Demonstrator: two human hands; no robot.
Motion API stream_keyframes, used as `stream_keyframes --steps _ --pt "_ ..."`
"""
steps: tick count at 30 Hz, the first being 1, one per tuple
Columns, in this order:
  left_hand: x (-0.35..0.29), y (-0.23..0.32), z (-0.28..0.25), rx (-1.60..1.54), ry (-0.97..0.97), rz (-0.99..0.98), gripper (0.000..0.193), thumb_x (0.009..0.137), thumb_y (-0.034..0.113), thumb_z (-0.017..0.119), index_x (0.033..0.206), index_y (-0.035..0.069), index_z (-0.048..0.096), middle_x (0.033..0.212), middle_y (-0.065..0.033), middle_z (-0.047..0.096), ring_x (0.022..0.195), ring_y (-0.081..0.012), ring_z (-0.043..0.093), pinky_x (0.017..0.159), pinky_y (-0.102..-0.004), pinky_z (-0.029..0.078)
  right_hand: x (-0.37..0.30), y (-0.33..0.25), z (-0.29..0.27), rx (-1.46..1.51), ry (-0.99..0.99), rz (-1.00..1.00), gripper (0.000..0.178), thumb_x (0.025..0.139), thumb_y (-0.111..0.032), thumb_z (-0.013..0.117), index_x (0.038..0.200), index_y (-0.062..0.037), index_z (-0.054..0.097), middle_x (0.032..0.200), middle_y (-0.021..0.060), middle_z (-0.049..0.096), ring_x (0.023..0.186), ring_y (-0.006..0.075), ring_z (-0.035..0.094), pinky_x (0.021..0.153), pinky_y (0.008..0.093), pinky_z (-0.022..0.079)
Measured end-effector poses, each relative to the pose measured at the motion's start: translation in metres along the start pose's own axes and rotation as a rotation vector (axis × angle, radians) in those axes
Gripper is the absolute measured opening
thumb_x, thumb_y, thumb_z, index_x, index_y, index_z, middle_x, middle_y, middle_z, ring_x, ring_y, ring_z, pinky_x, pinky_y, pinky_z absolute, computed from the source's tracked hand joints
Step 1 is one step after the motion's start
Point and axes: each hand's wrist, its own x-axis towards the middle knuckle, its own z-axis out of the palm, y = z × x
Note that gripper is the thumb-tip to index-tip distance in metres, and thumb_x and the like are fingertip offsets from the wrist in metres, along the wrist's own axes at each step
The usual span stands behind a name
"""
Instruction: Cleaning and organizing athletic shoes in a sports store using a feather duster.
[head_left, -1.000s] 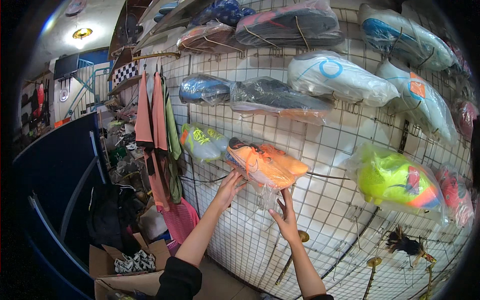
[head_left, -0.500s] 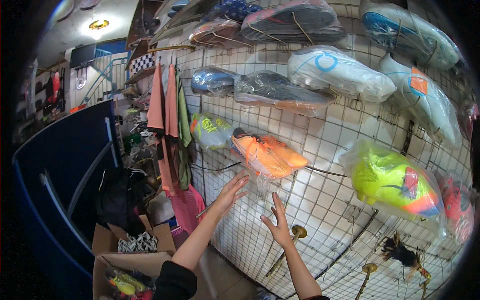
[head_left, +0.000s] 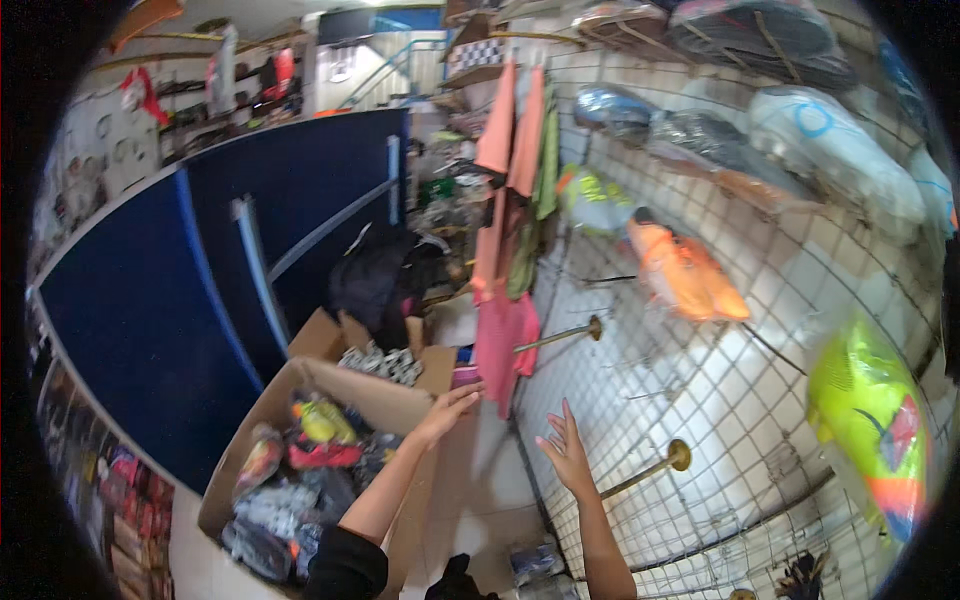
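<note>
My left hand (head_left: pixel 445 415) is held over the near right edge of an open cardboard box (head_left: pixel 385 400), its fingers stretched out and nothing in it. Inside that box lie several plastic-wrapped shoes, among them a yellow one (head_left: pixel 325 422). My right hand (head_left: pixel 567 450) is raised in front of the wire grid wall, fingers apart and holding nothing. Higher up, on a hook of the grid, rests an orange shoe (head_left: pixel 690 275) in a clear plastic bag, away from both hands.
Pink clothes (head_left: pixel 505 330) hang beyond my hands. A dark blue panel (head_left: pixel 130 320) stands at left. Brass-ended rods (head_left: pixel 680 455) jut from the grid. At far right hangs a bagged yellow-green shoe (head_left: pixel 865 400). A smaller box holds grey-white pieces (head_left: pixel 380 363).
My view has turned left, bringing the large box of wrapped shoes more fully in. Both hands have moved away from the orange shoe, which stays on the grid. They remain open.
</note>
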Motion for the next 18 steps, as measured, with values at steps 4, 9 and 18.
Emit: stream_keyframes --steps 4,9,18 --pt "-0.075 -0.031 -0.053 0.051 0.209 -0.083 0.047 0.09 0.035 0.048 0.129 0.009 0.044 0.125 -0.005 0.049 0.116 -0.0177 0.043 0.095 -0.0348 0.035 -0.01 0.016 0.064 0.078 -0.279 0.065 0.081 0.082 -0.021 0.063 0.141 -0.0089 0.008 0.129 0.0239 0.036 0.124 0.031 0.035 0.097 0.0393 0.035" --pt "-0.166 -0.04 -0.091 0.182 0.338 -0.176 0.053 0.088 0.041 0.05 0.13 0.008 0.042 0.127 -0.0055 0.047 0.12 -0.0179 0.041 0.094 -0.036 0.036 -0.026 0.024 0.132 0.047 -0.528 0.187 0.085 0.079 -0.033 0.065 0.141 -0.0083 0.011 0.13 0.0292 0.034 0.124 0.0333 0.036 0.096 0.0428 0.036" --pt "-0.3 -0.095 -0.188 0.087 0.654 -0.489 0.059 0.084 0.047 0.052 0.128 0.008 0.043 0.124 -0.0099 0.049 0.109 -0.0221 0.049 0.082 -0.0349 0.044 -0.053 0.085 0.261 -0.134 -0.992 0.072 0.086 0.076 -0.042 0.065 0.136 -0.0003 0.021 0.129 0.0259 0.037 0.119 0.0329 0.04 0.094 0.0377 0.037"
